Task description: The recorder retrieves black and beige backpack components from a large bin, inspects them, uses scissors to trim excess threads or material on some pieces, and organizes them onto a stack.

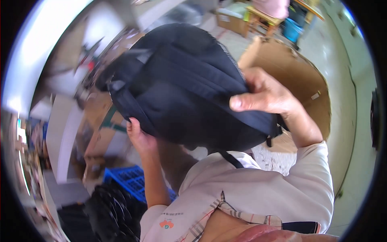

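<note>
A black backpack [189, 92] is held up in front of my body, lying tilted across both hands with its straps and padded panel facing me. My left hand [141, 137] grips its lower left edge, thumb on the near face and the fingers hidden behind. On the right side, my right hand [262, 90] clasps the edge, with its thumb laid over the dark fabric. A loose black strap [231, 159] hangs from the bag against my light shirt.
Below my left arm are a blue plastic crate [129, 181] and a heap of black bags or fabric [109, 209]. A large open cardboard box [298, 72] stands at right. Farther off are a wooden stool [264, 18], a blue bin [291, 30] and a seated person in pink [272, 6].
</note>
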Demonstrator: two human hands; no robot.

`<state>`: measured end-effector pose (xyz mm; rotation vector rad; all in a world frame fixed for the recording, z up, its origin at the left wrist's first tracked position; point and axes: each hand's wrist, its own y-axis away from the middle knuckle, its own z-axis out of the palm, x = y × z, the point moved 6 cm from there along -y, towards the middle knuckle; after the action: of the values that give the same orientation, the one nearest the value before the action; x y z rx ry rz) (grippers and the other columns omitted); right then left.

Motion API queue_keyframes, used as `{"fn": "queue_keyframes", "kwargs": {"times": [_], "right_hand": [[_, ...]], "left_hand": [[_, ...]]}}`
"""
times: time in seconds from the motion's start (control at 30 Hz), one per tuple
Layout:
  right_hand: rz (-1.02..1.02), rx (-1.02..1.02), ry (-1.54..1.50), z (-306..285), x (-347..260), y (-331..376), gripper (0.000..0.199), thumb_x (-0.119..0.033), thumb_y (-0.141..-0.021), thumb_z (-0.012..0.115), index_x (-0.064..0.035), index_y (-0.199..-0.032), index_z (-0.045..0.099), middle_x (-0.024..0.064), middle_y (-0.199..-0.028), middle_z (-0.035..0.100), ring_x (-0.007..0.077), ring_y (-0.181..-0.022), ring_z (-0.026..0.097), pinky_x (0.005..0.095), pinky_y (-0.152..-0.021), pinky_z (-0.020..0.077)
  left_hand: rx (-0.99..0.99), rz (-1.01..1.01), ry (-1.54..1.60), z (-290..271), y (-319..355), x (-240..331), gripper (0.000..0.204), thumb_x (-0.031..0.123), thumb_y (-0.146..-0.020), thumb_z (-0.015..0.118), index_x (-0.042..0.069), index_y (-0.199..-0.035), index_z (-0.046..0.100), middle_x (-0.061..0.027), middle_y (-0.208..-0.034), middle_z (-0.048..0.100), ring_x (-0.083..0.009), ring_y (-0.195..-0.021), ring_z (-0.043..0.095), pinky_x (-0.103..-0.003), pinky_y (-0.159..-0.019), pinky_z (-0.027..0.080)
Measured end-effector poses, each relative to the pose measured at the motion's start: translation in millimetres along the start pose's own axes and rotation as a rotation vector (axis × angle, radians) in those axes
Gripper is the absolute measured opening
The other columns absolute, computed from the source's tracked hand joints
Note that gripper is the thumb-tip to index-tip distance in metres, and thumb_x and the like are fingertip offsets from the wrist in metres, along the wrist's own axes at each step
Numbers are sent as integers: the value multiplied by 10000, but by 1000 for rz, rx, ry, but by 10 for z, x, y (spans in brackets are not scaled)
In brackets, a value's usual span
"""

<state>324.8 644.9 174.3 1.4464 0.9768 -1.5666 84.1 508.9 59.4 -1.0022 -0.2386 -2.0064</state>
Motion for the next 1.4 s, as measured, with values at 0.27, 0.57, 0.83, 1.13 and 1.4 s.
{"fn": "queue_keyframes", "kwargs": {"times": [0.27, 0.57, 0.83, 1.13, 1.4], "right_hand": [[32, -224, -144, 1217, 1023, -1442, 340, -44, -685, 649, 39, -998, 545, 38, -905, 583, 96, -819, 507, 253, -771, 403], [187, -218, -143, 1616, 1388, -2437, 324, -87, -660, 662, 50, -937, 566, 66, -843, 586, 136, -759, 535, 260, -735, 411], [123, -179, -164, 1465, 1237, -2726, 349, -87, -657, 665, 41, -964, 560, 73, -880, 584, 142, -814, 533, 262, -771, 403], [103, -172, -136, 1296, 1250, -2603, 340, -73, -662, 654, 35, -973, 570, 80, -897, 594, 151, -814, 548, 269, -767, 423], [-264, -281, -325, 1871, 1454, -1911, 313, -226, -649, 665, 28, -810, 582, 92, -695, 602, 113, -654, 541, 284, -609, 444]], "left_hand": [[415, 10, -336, -1489, -236, 1405, 313, 164, -790, 564, -15, -1041, 512, -76, -1016, 554, -166, -904, 532, -281, -809, 407], [605, -60, -427, -2077, -651, 1743, 306, 153, -759, 603, -25, -1001, 543, -72, -959, 577, -165, -870, 541, -267, -786, 408], [618, -100, -474, -2065, -1032, 1732, 369, 172, -752, 612, -44, -1034, 509, -95, -1013, 552, -178, -925, 518, -276, -818, 391], [490, -213, -446, -2097, -1078, 1489, 416, 209, -766, 595, -23, -1088, 472, -88, -1063, 529, -188, -987, 489, -283, -865, 364], [144, -355, -442, -2866, 426, 1255, 554, 312, -778, 548, 13, -1206, 363, -106, -1240, 374, -232, -1128, 357, -399, -960, 252]]}}
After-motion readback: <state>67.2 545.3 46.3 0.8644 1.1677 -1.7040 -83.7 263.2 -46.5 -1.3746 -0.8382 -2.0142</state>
